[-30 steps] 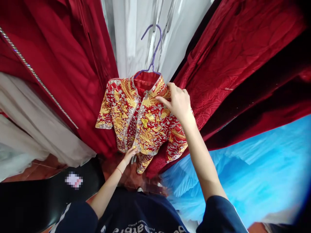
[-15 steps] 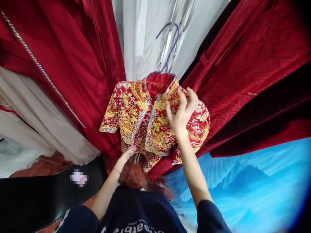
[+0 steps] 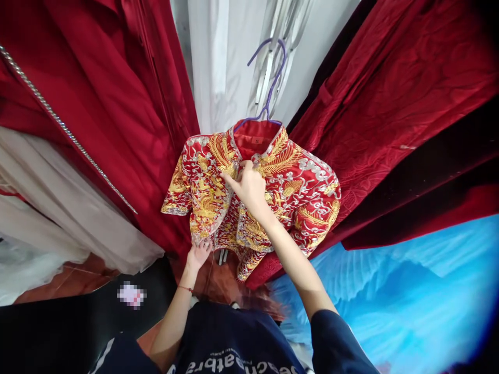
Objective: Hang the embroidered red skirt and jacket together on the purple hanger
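A short-sleeved red jacket (image 3: 286,182) with dense gold and silver embroidery hangs open at the front on a purple hanger (image 3: 268,98). My right hand (image 3: 252,192) lies over the front opening just below the stand collar. Its thumb points left across one front panel, apart from the bent index finger, and the other fingers are mostly hidden. At the lower left hem, my left hand (image 3: 200,253) has its fingers over the cloth edge and holds it. A thin red bracelet circles that wrist.
Red gowns (image 3: 128,98) hang at the left, one with a glittering trim, beside pale skirts (image 3: 74,192). More red garments (image 3: 393,109) hang on the right. White fabric (image 3: 222,62) is behind the hanger. A blue printed surface (image 3: 393,291) lies lower right, a black surface (image 3: 70,327) lower left.
My right hand has moved left and slightly down, from above the right-hand panel to the front opening. My left hand has shifted a little left and its fingers now lie on the hem.
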Action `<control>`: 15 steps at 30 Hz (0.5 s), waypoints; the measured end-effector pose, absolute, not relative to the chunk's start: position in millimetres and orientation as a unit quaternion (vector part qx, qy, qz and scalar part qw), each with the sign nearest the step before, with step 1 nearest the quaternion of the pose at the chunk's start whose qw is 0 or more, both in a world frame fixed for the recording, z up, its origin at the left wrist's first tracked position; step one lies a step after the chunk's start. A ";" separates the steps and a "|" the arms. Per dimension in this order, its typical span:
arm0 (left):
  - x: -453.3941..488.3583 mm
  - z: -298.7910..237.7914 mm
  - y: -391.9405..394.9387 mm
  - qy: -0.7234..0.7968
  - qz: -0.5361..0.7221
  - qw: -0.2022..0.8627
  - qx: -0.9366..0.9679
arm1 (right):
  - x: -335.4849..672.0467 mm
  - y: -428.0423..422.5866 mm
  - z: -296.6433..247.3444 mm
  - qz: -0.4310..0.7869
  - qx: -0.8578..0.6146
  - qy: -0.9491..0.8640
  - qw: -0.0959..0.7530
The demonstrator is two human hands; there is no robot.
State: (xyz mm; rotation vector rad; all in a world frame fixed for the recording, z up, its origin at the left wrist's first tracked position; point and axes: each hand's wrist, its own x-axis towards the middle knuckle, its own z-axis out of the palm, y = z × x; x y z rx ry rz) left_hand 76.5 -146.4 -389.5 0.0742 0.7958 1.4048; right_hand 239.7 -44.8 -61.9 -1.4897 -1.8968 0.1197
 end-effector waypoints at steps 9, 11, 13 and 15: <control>128.2 -369.0 -165.1 0.356 0.418 0.801 0.238 | 252.9 -43.3 -28.9 0.093 -0.348 -0.778 0.515; 133.9 -365.4 -171.2 0.379 0.401 0.791 0.264 | 256.1 -45.4 -18.8 0.054 -0.335 -0.756 0.559; 138.4 -362.1 -178.6 0.400 0.396 0.778 0.279 | 258.9 -45.0 -14.0 0.039 -0.340 -0.740 0.580; 144.0 -359.6 -184.4 0.412 0.400 0.767 0.286 | 260.9 -41.8 -15.0 0.027 -0.349 -0.737 0.579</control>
